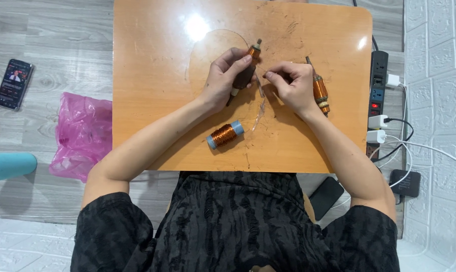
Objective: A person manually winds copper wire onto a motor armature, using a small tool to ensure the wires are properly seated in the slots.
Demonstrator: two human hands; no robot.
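Observation:
My left hand grips a dark motor rotor with a copper end and a short shaft, held tilted above the orange table. Just to its right, my right hand has its fingertips pinched on a thin strip of clear film that trails down toward the tabletop. A second rotor wound with copper lies on the table beside my right hand. Near my left forearm a spool of copper wire with pale blue ends lies on its side.
A black power strip with white plugs and cables sits along the table's right edge by a white wall. On the grey floor to the left lie a phone, a pink plastic bag and a teal cylinder.

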